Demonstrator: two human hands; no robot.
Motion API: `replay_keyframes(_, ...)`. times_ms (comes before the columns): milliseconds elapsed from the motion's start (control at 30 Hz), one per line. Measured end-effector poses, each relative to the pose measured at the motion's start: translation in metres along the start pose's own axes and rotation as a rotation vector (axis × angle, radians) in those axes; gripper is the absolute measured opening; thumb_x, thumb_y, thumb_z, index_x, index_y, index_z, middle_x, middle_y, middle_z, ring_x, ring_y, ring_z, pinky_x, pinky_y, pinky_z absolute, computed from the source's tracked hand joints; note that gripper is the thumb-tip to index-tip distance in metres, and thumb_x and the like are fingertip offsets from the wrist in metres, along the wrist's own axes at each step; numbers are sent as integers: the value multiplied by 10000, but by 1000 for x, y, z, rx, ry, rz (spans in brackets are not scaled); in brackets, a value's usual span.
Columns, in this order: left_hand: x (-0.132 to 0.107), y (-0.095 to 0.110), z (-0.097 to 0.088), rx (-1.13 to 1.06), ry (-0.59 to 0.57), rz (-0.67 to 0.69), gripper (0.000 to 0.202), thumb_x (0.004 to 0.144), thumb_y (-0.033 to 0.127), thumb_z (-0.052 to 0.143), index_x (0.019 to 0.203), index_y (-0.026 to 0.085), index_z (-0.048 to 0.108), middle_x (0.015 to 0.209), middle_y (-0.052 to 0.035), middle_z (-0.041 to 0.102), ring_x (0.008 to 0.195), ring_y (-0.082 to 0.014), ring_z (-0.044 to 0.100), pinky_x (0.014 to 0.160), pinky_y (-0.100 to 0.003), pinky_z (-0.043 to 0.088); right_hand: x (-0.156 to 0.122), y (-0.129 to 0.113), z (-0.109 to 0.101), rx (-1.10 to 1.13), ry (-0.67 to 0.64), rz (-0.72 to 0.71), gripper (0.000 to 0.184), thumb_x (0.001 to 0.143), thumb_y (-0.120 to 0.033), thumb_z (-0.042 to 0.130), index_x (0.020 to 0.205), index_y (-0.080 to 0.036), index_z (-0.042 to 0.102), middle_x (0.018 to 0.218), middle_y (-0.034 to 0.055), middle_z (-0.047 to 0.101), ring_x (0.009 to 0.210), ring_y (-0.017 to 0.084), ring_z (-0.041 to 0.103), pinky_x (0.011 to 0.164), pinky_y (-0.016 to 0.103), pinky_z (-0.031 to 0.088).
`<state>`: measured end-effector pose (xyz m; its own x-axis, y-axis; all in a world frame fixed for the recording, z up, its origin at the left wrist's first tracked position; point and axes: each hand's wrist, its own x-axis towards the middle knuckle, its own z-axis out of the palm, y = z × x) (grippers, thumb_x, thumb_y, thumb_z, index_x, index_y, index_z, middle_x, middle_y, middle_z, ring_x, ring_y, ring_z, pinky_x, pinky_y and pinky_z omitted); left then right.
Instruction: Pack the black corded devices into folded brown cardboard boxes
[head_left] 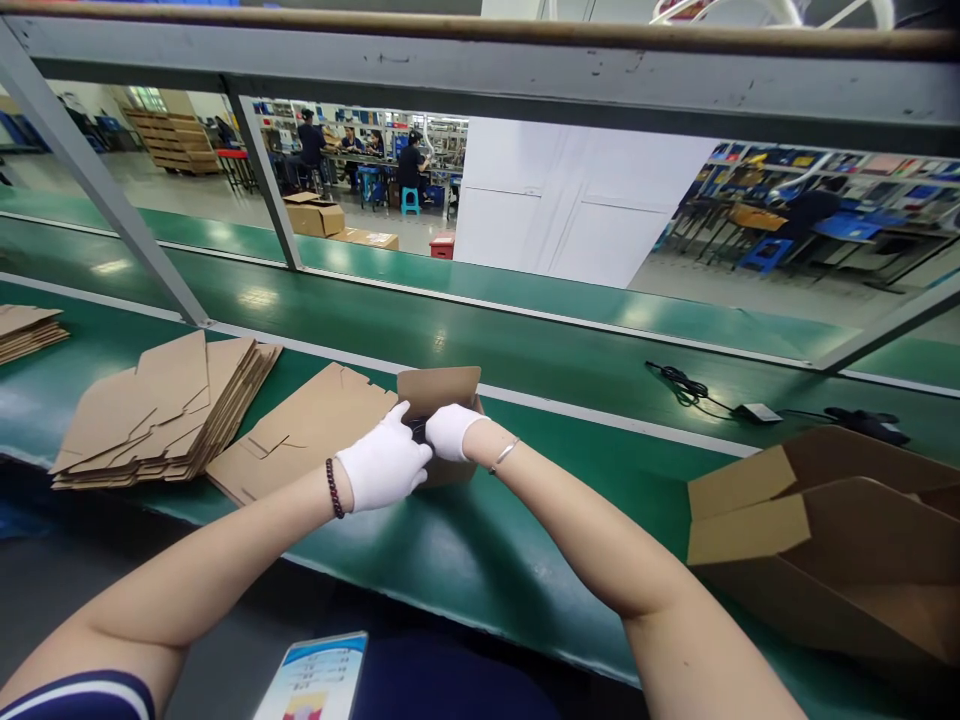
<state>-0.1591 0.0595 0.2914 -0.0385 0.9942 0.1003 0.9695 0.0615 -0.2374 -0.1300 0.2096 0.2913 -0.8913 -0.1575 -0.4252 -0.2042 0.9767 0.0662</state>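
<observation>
Both my hands wear white gloves and meet at a small brown cardboard box [439, 392] standing open on the green bench [480, 540]. My left hand [384, 463] is closed around the near side of the box, fingers curled over a dark item I cannot make out. My right hand [452, 430] is closed too, pressed into the box mouth beside the left. The box's back flap stands upright behind my fingers.
Flat cardboard blanks lie left of the box: a loose sheet pile [300, 435], a thicker stack [169, 410], another stack [26, 330] at the far left. A large open carton [840, 530] sits at right. A black cable with adapter [750, 410] lies behind it. Other people work far back.
</observation>
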Motion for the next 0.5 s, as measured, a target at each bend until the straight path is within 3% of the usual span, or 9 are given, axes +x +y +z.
replay_keyframes(167, -1, 1, 1, -37, -5, 8, 195, 829, 280, 583, 861, 129, 703, 699, -108, 691, 695, -240, 643, 1046, -513, 288, -5, 15, 0, 67, -43, -116, 210, 851, -304, 552, 888, -214, 738, 883, 42, 718, 739, 196, 651, 616, 260, 423)
replay_keyframes(267, 0, 1, 1, -66, 31, -16, 305, 801, 255, 609, 1069, 124, 673, 794, -116, 715, 780, -250, 654, 1076, -513, 261, -15, 22, -4, 201, 41, -79, 296, 834, -454, 565, 979, -239, 709, 906, 17, 711, 735, 178, 641, 567, 241, 404)
replay_keyframes(333, -5, -3, 3, -131, 80, -5, 238, 807, 256, 603, 1005, 156, 692, 779, -92, 713, 811, -242, 653, 1073, -505, 293, -19, 21, -5, 297, 112, -29, 393, 784, -508, 615, 1066, -243, 679, 972, 24, 705, 782, 192, 643, 566, 240, 409)
replay_keyframes(400, -15, -10, 10, -268, 253, -62, 173, 856, 269, 555, 816, 180, 698, 737, -65, 702, 821, -217, 653, 1036, -459, 383, -17, 17, -4, 313, 105, 11, 402, 778, -503, 628, 1080, -244, 678, 990, 34, 705, 811, 207, 648, 591, 245, 429)
replay_keyframes(433, -22, -13, 16, -354, 413, -152, 215, 885, 270, 518, 776, 187, 684, 750, -57, 701, 846, -206, 653, 1011, -433, 425, -14, 14, -3, 293, 75, 32, 361, 789, -477, 626, 1046, -235, 696, 960, 46, 710, 804, 217, 653, 606, 255, 440)
replay_keyframes(500, -37, -17, 36, -513, 753, -382, 223, 920, 265, 470, 863, 193, 674, 880, -60, 709, 951, -200, 646, 979, -409, 478, -5, 6, -2, 252, 23, 76, 270, 792, -401, 641, 951, -201, 728, 879, 76, 716, 778, 242, 662, 636, 281, 461)
